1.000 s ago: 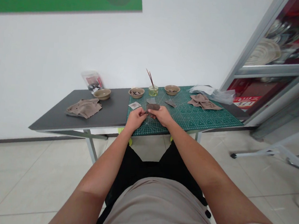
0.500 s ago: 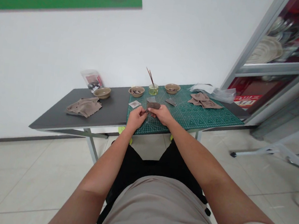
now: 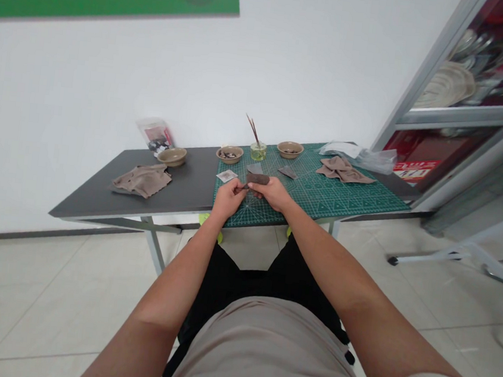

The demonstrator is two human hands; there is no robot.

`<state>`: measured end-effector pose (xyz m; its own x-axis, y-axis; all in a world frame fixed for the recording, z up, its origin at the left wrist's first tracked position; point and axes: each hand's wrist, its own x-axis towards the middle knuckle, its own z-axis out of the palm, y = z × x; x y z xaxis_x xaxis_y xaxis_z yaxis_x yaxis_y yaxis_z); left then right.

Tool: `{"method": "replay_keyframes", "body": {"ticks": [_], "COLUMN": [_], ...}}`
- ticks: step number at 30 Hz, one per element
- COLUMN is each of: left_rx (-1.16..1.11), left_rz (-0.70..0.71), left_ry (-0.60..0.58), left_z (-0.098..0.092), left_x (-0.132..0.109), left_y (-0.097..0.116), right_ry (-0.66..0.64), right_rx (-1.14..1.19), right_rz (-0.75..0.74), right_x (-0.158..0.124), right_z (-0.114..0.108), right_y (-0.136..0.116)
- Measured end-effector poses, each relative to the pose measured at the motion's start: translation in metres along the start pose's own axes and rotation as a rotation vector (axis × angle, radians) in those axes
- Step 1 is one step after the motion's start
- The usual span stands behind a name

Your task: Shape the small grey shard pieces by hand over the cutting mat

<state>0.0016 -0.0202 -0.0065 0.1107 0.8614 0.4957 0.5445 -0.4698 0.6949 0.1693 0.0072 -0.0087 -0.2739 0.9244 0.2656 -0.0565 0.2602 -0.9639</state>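
My right hand pinches a dark flat piece above the green cutting mat; my left hand is closed on a thin pointed item, too small to identify. Pressing too hard could slip the piece, dropping it.

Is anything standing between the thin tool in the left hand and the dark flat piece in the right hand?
Nothing visible does. The thin tool, pinched in the left hand, reaches the end of the dark flat piece, which the right hand holds; its tip is too small to see exactly.
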Motion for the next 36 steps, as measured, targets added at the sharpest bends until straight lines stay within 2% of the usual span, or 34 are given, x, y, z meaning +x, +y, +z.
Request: {"method": "replay_keyframes", "body": {"ticks": [5, 10, 17, 25, 36], "left_rx": [0.016, -0.041, -0.162, -0.148, 0.105], "left_rz": [0.024, -0.049, -0.074, -0.051, 0.028], "left_ry": [-0.013, 0.039, 0.086, 0.043, 0.017], "left_z": [0.001, 0.001, 0.003, 0.003, 0.001], "left_x": [0.000, 0.002, 0.008, 0.005, 0.004], "left_y": [0.000, -0.001, -0.011, -0.011, -0.004], "right_ry": [0.079, 0.183, 0.120, 0.070, 0.055], "right_rx": [0.035, 0.125, 0.215, 0.176, 0.126], "right_rz": [0.021, 0.062, 0.052, 0.046, 0.030], "right_x": [0.003, 0.006, 0.003, 0.002, -0.001], "right_z": [0.001, 0.003, 0.005, 0.004, 0.004], "right_y": [0.005, 0.005, 0.001, 0.003, -0.002]}}
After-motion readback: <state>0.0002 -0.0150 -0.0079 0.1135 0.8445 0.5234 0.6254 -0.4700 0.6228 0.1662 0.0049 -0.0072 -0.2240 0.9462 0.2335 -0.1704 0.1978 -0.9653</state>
